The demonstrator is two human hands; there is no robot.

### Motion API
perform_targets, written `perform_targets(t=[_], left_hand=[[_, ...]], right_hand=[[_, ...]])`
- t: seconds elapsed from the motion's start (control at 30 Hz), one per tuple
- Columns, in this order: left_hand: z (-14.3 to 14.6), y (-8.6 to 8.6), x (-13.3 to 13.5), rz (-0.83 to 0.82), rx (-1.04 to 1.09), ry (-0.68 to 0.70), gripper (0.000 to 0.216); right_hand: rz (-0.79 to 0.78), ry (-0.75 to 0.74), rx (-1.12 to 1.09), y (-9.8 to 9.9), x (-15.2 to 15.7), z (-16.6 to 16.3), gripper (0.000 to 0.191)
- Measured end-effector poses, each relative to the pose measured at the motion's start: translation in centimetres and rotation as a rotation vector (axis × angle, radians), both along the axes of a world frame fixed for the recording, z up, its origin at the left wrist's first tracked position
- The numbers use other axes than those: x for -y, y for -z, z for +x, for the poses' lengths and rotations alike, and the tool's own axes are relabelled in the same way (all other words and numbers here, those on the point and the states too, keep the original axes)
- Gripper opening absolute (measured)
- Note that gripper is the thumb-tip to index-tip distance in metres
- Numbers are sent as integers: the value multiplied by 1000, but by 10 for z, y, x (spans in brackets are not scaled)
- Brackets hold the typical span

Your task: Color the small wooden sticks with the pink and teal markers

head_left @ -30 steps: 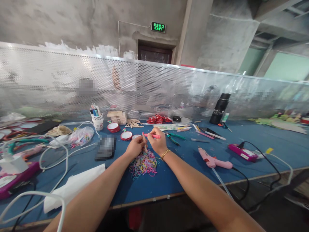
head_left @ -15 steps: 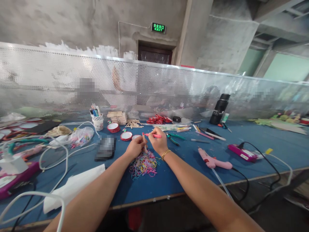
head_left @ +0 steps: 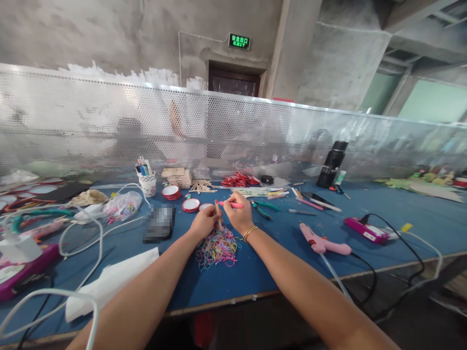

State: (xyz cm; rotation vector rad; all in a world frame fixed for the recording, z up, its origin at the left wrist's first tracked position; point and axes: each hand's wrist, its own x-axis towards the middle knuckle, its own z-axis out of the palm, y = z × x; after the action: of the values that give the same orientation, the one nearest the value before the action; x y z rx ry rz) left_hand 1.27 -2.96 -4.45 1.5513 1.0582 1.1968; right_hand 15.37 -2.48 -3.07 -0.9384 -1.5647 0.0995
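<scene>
Between the fingers of my left hand (head_left: pixel 203 222) is a flat wooden craft stick (head_left: pixel 218 217), standing roughly upright. My right hand (head_left: pixel 240 212), with a gold bracelet (head_left: pixel 250 233) at the wrist, grips a red-pink marker pen (head_left: pixel 233 205). The pen's tip is at the stick's upper end; whether it touches I cannot tell. Below both hands lies a tangled heap of colourful strings (head_left: pixel 218 249). Just beyond the left hand sit round red-rimmed white discs (head_left: pixel 190 205), one partly hidden by the fingers.
Right of my hands lie green-handled pliers (head_left: pixel 268 206) and a pink glue gun (head_left: pixel 324 244) with its cord. A black bottle (head_left: pixel 332 164) stands at the back. On the left are a phone (head_left: pixel 159 224), white cables and a pen cup (head_left: pixel 148 181). A perforated metal screen (head_left: pixel 233 131) borders the blue table.
</scene>
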Motion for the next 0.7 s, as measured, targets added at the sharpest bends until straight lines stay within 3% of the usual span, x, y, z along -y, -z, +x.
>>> perform_targets(t=[0.7], left_hand=[[1, -3, 4, -27, 10, -14, 15]], right_hand=[[-1, -4, 22, 0, 2, -1, 16]])
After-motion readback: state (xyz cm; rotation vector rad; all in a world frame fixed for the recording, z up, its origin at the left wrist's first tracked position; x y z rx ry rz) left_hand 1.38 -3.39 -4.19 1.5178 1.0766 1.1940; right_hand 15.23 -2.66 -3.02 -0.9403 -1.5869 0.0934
